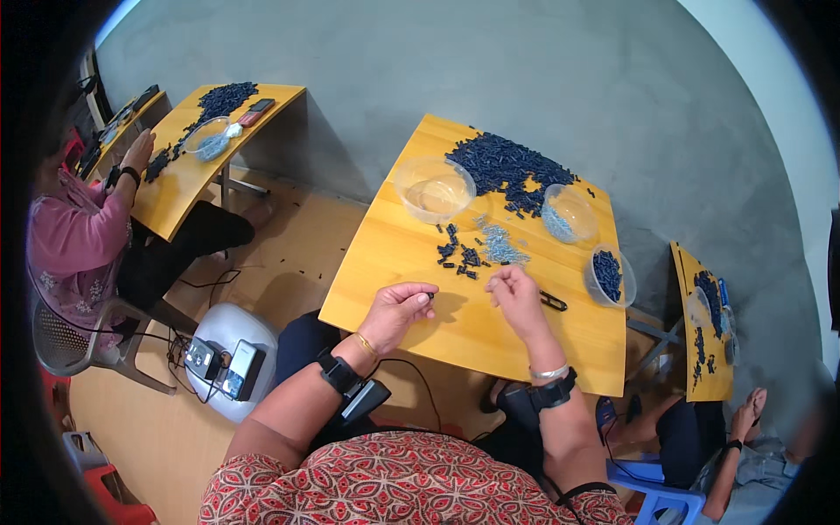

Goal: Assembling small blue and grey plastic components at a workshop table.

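Note:
My left hand [398,308] hovers over the near edge of the wooden table [385,262], fingers curled around a small dark plastic part [430,296]. To its right, my right hand [516,297] is pinched shut on something tiny that I cannot make out. Just beyond the hands lie a few loose dark blue parts [459,252] and a small heap of silvery metal pieces [501,245]. A large pile of dark blue parts [507,166] covers the far side. Black snips [553,302] lie right of my right hand.
Three clear plastic bowls stand on the table: an empty one [434,188], one with silvery pieces [569,214], one with blue parts [608,276]. A person in pink [74,241] works at a left table [188,166]. Another person [744,437] sits at lower right.

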A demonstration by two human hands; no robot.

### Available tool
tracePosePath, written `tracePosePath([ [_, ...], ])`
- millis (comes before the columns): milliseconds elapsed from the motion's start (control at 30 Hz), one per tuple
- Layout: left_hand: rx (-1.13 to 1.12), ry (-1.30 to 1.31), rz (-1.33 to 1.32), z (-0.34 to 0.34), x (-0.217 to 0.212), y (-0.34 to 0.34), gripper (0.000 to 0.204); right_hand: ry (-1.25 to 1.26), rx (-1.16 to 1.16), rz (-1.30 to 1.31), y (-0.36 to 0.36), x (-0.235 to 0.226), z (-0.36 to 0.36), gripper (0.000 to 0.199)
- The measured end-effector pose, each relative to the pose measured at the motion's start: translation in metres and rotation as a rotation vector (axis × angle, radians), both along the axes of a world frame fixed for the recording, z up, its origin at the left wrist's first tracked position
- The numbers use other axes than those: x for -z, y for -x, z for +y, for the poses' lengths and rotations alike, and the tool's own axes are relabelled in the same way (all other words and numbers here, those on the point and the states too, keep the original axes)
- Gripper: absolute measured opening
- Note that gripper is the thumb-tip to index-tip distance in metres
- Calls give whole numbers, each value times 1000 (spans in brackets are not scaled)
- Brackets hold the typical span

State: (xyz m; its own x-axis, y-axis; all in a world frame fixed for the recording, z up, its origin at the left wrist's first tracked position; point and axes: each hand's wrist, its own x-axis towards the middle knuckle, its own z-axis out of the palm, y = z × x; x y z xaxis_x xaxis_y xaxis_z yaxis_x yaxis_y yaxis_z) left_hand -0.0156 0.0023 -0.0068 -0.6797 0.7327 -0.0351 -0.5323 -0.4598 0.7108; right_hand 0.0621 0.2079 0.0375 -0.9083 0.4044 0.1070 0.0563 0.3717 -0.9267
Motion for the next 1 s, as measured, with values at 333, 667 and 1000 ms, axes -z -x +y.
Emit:
tracePosePath([
  [333,-21,-5,40,4,3,-1,15,547,-146,176,0,8,-60,3],
  [667,-13,28,151,2,-2,-2,13,397,-93,187,5,11,-74,4],
  [1000,-17,124,182,3,-8,-6,13,340,-80,177,4,15,-72,2],
])
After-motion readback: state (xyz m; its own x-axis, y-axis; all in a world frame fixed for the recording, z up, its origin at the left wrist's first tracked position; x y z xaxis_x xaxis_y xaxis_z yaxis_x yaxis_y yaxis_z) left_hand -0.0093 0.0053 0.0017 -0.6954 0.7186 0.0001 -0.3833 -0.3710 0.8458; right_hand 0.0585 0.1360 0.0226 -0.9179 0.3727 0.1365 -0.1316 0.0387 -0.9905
